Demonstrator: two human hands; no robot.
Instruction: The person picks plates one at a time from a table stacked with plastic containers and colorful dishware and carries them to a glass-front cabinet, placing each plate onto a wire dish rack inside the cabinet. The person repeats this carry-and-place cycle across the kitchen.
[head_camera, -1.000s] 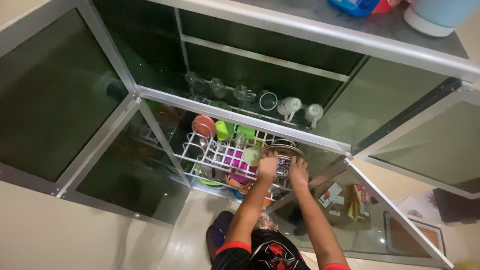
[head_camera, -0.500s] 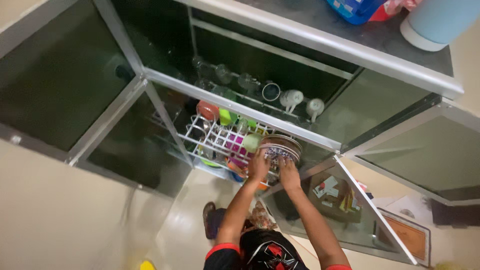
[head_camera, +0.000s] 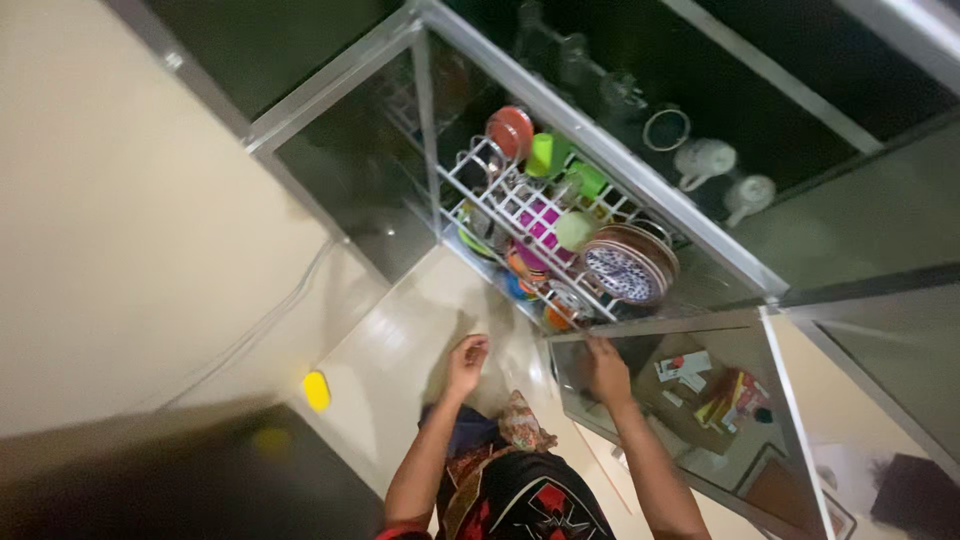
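Note:
My left hand (head_camera: 466, 357) hangs over the cream floor, fingers loosely curled, holding nothing. My right hand (head_camera: 607, 368) lies on the metal edge of a glass cabinet door (head_camera: 700, 325), fingertips at its frame. Just above both hands a white wire dish rack (head_camera: 500, 205) sits inside the open cabinet. A stack of patterned plates (head_camera: 625, 270) stands on edge at the rack's right end, apart from my hands. Green cups (head_camera: 545, 155), a pink item (head_camera: 545, 222) and an orange lid (head_camera: 512, 130) fill the rest of the rack.
White cups (head_camera: 705, 160) and glasses stand on the dark shelf above the rack. Another glass door (head_camera: 350, 160) hangs open to the left. Small boxes (head_camera: 715, 395) show behind the door under my right hand. A yellow object (head_camera: 317, 390) lies on the floor.
Both hands have come away from the plates and dropped toward me. The right one has gone to the glass door's edge. The view has swung left and closer.

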